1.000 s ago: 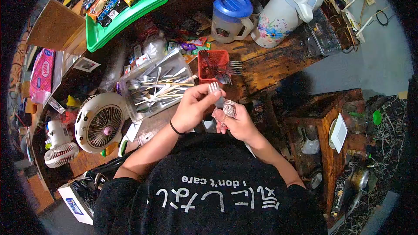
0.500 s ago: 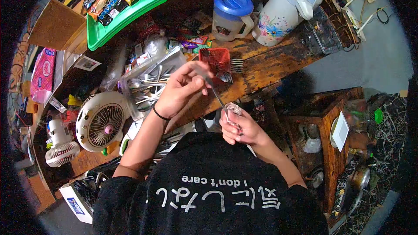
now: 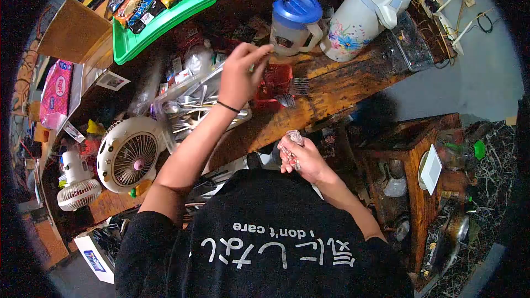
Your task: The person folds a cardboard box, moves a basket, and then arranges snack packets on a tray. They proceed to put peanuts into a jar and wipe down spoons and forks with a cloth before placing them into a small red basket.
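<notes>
My left hand (image 3: 242, 77) is raised beside and partly over a red basket (image 3: 276, 80), its fingers bent together; anything between them is too hidden to name. Forks (image 3: 301, 86) lie with their tines past the basket's right side. Nearer my body, my right hand (image 3: 302, 157) is closed round a crumpled, pale patterned cloth (image 3: 292, 137). A clear tray (image 3: 160, 99) with many metal spoons and other cutlery (image 3: 190, 107) stands left of the basket, partly behind my left forearm.
Behind the basket stand a blue-lidded jug (image 3: 296, 22) and a flowered thermos (image 3: 361, 16). A green tray (image 3: 165, 19) with snack packets is at the back left. Two fans, one large (image 3: 132, 154), stand left. A wooden stand (image 3: 417, 187) is at the right.
My left hand has moved up and away from my right hand, towards the basket. The thin metal utensil that spanned both hands no longer shows between them. My right hand still grips the cloth.
</notes>
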Demonstrator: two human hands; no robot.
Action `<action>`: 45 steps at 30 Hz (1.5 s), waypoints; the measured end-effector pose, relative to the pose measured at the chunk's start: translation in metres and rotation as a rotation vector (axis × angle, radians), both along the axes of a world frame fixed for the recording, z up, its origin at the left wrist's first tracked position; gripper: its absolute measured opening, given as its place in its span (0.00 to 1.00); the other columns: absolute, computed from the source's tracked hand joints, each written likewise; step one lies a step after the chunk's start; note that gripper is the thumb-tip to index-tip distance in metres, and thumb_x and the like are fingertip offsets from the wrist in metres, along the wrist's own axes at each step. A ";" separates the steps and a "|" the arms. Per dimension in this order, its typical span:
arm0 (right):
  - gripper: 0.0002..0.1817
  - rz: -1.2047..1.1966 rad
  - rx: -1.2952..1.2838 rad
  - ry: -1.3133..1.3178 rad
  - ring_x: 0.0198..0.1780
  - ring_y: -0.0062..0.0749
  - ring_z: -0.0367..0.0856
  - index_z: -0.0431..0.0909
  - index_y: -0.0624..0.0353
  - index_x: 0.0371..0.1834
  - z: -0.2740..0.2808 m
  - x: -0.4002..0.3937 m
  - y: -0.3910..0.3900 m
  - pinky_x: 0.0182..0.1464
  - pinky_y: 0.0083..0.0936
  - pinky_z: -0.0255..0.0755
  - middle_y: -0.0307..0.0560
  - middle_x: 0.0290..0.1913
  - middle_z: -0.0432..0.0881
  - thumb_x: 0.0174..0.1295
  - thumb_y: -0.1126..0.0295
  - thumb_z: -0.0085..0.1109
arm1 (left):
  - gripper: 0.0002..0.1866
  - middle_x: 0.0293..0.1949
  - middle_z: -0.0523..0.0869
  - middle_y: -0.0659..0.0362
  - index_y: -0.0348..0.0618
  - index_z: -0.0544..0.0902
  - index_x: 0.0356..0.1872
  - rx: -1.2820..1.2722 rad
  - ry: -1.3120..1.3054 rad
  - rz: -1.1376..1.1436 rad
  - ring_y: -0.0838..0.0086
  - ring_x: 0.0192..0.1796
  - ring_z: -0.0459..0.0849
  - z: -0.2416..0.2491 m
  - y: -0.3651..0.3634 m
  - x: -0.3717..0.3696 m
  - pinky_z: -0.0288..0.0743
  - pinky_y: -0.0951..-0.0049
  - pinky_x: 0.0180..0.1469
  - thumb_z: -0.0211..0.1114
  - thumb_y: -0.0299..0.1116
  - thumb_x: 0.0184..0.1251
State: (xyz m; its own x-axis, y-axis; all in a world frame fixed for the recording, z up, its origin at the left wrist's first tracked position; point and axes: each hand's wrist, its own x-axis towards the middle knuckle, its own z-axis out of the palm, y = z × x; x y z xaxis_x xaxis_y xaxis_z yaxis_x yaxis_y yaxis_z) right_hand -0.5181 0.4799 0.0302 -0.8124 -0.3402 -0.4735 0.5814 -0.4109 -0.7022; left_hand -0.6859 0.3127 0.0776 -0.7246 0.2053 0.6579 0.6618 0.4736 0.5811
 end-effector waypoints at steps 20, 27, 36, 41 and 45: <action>0.12 -0.075 -0.039 -0.006 0.18 0.23 0.75 0.73 0.59 0.38 0.003 -0.008 -0.005 0.26 0.25 0.77 0.41 0.24 0.76 0.70 0.61 0.52 | 0.19 0.39 0.85 0.45 0.38 0.82 0.48 -0.090 -0.318 -0.270 0.51 0.43 0.83 -0.047 0.023 0.007 0.77 0.64 0.46 0.70 0.36 0.57; 0.13 -0.045 -0.203 0.023 0.29 0.35 0.80 0.70 0.62 0.48 -0.003 -0.014 -0.008 0.36 0.35 0.79 0.51 0.34 0.78 0.64 0.68 0.44 | 0.11 0.39 0.86 0.47 0.37 0.84 0.44 0.034 -0.192 0.009 0.56 0.40 0.85 -0.037 -0.036 0.046 0.77 0.65 0.43 0.65 0.31 0.63; 0.24 0.063 -0.186 0.009 0.42 0.43 0.81 0.61 0.60 0.60 -0.015 -0.017 -0.013 0.38 0.38 0.79 0.57 0.48 0.77 0.57 0.74 0.39 | 0.12 0.39 0.84 0.46 0.39 0.84 0.41 -0.404 -0.464 0.354 0.51 0.43 0.82 -0.115 -0.156 0.051 0.75 0.57 0.48 0.67 0.33 0.59; 0.24 0.089 -0.156 0.009 0.41 0.43 0.81 0.61 0.61 0.60 -0.010 -0.020 -0.020 0.38 0.36 0.79 0.58 0.48 0.77 0.57 0.75 0.38 | 0.14 0.42 0.83 0.45 0.42 0.85 0.44 -0.425 -0.539 0.472 0.49 0.48 0.80 -0.107 -0.157 0.041 0.74 0.56 0.50 0.69 0.33 0.56; 0.24 0.091 -0.123 0.006 0.41 0.43 0.81 0.61 0.60 0.60 -0.009 -0.021 -0.021 0.37 0.35 0.79 0.58 0.47 0.77 0.57 0.76 0.37 | 0.17 0.48 0.82 0.46 0.43 0.84 0.46 -0.494 -0.405 0.329 0.49 0.50 0.79 -0.099 -0.163 0.029 0.74 0.56 0.52 0.69 0.32 0.54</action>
State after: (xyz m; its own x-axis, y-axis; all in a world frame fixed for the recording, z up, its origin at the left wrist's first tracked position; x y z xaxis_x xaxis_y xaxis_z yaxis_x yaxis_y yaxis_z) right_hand -0.5387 0.4590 0.0212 -0.7781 -0.4676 -0.4194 0.6164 -0.4398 -0.6532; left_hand -0.6572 0.1496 -0.0216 -0.9675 0.1390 0.2111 0.2177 0.8824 0.4170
